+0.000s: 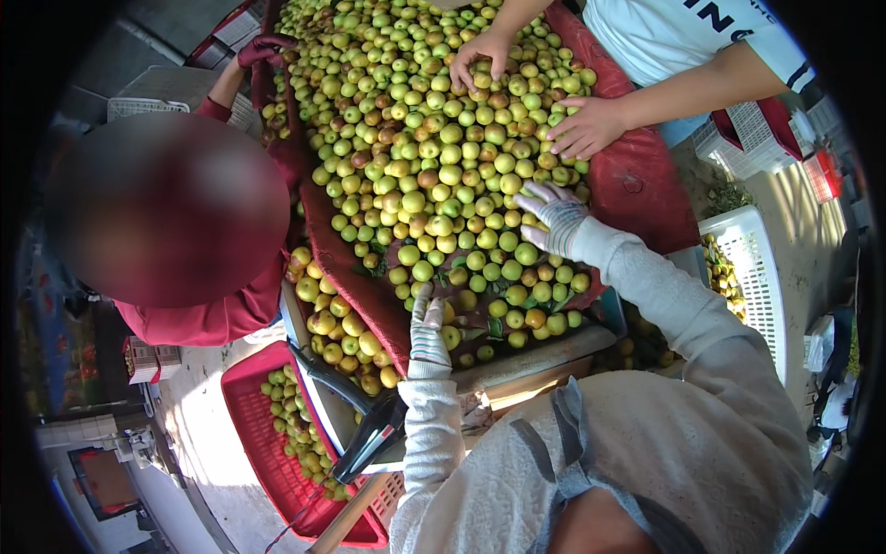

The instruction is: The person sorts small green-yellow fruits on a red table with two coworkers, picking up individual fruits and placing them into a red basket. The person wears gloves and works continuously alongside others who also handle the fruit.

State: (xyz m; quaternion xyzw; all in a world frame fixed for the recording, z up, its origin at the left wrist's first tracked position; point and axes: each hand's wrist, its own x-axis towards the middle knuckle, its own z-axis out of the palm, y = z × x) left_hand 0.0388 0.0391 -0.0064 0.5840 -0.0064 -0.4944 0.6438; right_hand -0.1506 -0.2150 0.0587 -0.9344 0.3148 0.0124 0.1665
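A large heap of green, yellow and reddish jujube fruits (415, 138) lies on a table lined with red cloth (339, 277). My left hand (430, 329), in a striped glove, rests at the near edge of the heap, its fingertips beside a few fruits; whether it grips one cannot be made out. My right hand (554, 216), gloved the same way, lies on the right side of the heap with its fingers spread and nothing visible held. Green leaves (495, 327) are scattered among the loose fruits between my hands.
Two co-workers' bare hands (588, 124) work at the upper right; another person's gloved hand (266, 50) is at the upper left. A hair dryer (374, 433) hangs by my left forearm. A red basket (246, 408) and a white basket (765, 291) of fruit flank the table.
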